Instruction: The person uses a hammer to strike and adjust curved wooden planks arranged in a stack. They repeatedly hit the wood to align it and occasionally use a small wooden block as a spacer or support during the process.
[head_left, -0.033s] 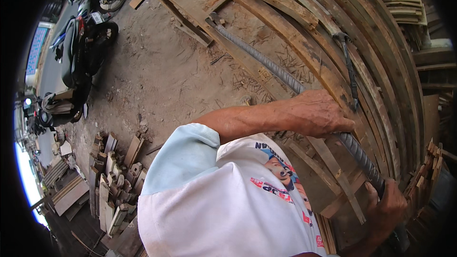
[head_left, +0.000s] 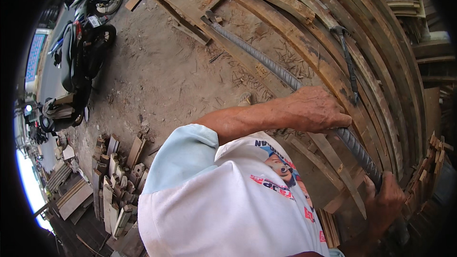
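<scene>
A long ribbed steel pry bar [head_left: 266,62] runs slantwise from the upper middle down to the lower right. Its forked far end rests by a plank over the dirt. Around the bar's middle my left hand [head_left: 320,109] is closed, the forearm reaching across my chest. Farther down, at the lower right, my right hand [head_left: 384,199] wraps the same bar, with its forearm in shadow. Just beyond my left hand, a hammer [head_left: 346,59] with a dark handle lies on the long timber beams [head_left: 295,33].
Stacked beams fill the right side. Cut wood pieces [head_left: 116,185] lie heaped at the lower left. Motorcycles [head_left: 76,57] stand at the far left beside the road. Crossed planks [head_left: 171,4] lie on the dirt ground [head_left: 162,62]. More boards [head_left: 404,0] are piled at the upper right.
The whole view has shifted slightly. Both hands keep their hold on the pry bar, and the bar's position against the beams looks nearly the same.
</scene>
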A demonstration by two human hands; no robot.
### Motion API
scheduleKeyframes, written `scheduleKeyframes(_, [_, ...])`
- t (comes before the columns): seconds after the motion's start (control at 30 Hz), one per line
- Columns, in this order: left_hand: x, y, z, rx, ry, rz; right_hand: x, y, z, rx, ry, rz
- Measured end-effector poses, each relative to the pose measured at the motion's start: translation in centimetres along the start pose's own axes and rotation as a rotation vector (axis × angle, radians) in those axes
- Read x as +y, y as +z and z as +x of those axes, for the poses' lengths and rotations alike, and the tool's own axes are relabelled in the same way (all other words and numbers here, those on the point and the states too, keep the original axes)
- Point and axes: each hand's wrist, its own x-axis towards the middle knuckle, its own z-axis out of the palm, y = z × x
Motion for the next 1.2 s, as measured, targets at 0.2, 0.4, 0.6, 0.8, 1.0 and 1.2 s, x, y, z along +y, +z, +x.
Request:
scheduleKeyframes(0.2, [-0.2, 7.6, -2.6, -0.392, -0.134, 0.092, 0.7, 12.7, -3.8, -0.062, 0.069, 0.183])
scheduleKeyframes(0.4, [-1.1, 5.3, -0.3, -0.471, -0.112, -0.018, 1.2, 9.9, -3.5, -0.006, 0.089, 0.232])
scheduleKeyframes(0.6, [-4.3, 11.1, -2.6, -0.391, 0.091, 0.124, 1.5, 19.6, -3.0, -0.046, 0.100, 0.337])
scheduleKeyframes(0.8, [-2.9, 8.9, -2.7, -0.540, 0.013, -0.045, 0.4, 13.6, -4.3, -0.047, 0.145, 0.395])
scheduleKeyframes(1.0, [-4.7, 13.3, -5.6, -0.619, 0.073, 0.148, -1.0, 25.4, -5.5, -0.237, 0.292, 0.442])
scheduleKeyframes(1.2, [-3.1, 9.8, -0.1, -0.809, -0.092, 0.001, 2.2, 20.3, -3.9, -0.176, 0.248, 0.481])
